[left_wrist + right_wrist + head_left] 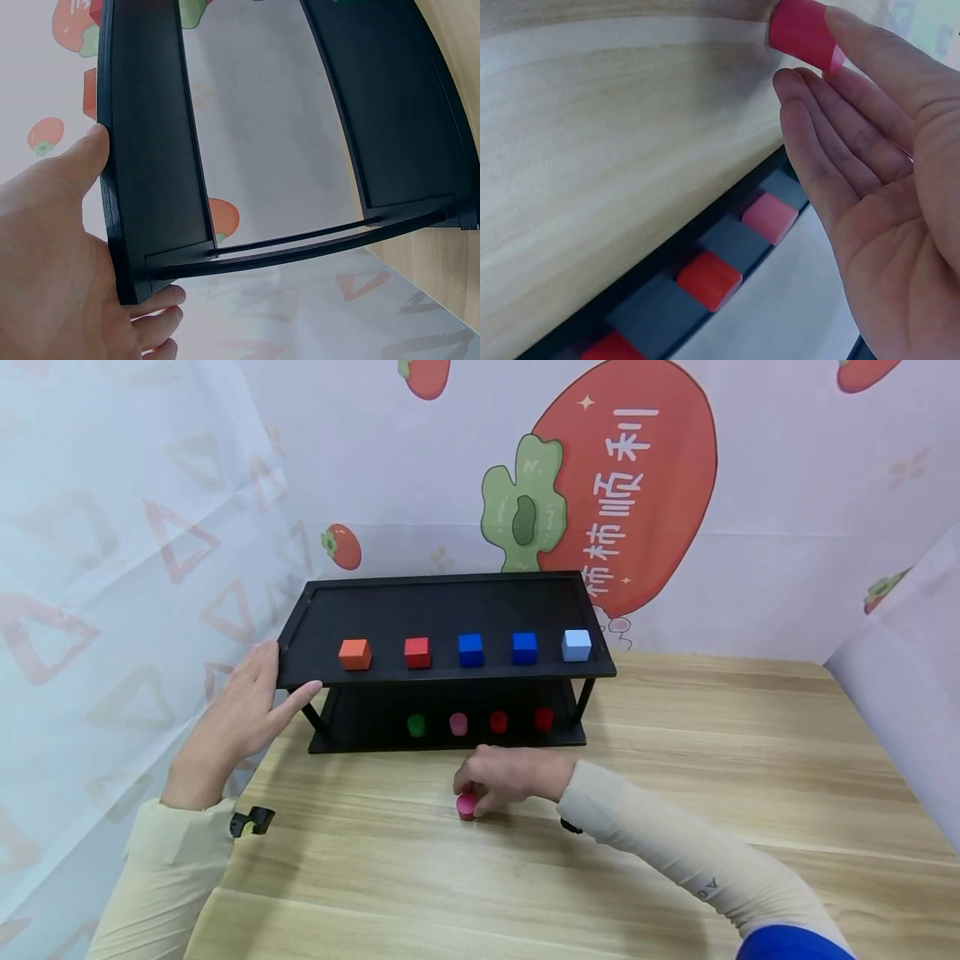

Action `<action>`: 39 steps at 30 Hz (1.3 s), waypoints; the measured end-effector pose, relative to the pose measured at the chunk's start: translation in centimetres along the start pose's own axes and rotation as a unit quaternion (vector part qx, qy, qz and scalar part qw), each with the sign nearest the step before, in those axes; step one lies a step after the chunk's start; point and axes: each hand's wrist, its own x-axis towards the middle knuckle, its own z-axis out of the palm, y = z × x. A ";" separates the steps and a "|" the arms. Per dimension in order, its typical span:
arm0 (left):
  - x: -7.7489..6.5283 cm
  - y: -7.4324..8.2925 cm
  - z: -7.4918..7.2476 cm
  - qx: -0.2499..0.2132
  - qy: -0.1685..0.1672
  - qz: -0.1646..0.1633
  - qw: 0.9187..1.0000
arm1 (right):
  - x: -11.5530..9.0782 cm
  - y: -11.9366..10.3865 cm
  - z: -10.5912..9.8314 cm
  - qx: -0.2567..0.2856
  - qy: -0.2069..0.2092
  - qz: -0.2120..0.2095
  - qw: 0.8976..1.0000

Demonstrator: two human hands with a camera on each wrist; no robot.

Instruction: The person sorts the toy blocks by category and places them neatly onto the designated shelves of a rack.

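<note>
At the left end of a black two-tier rack, my left hand grips the upper shelf. In the left wrist view its thumb lies against the shelf's top edge and the other fingers reach under the end. On the table in front of the rack, my right hand holds a deep-pink cylindrical block between thumb and fingers. The right wrist view shows the thumb on this block, the other fingers beside it. How firmly the fingers press it cannot be seen.
Along the upper shelf stand an orange cube, a red cube, two blue cubes and a light-blue cube. The lower shelf bears green, pink and two red cylinders. Printed cloth hangs behind the wooden table.
</note>
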 end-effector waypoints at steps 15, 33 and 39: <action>-0.2 -0.1 -0.1 0.002 -0.007 -0.014 1.000 | 2.7 -1.3 -2.4 0.008 0.021 -0.023 0.999; -0.1 0.1 -0.2 0.004 -0.006 -0.010 1.000 | 9.6 -2.4 -5.1 -0.028 0.070 -0.014 0.997; -0.3 0.3 -0.2 0.003 0.008 -0.002 1.000 | 11.9 -2.6 -5.5 -0.066 0.094 0.002 0.993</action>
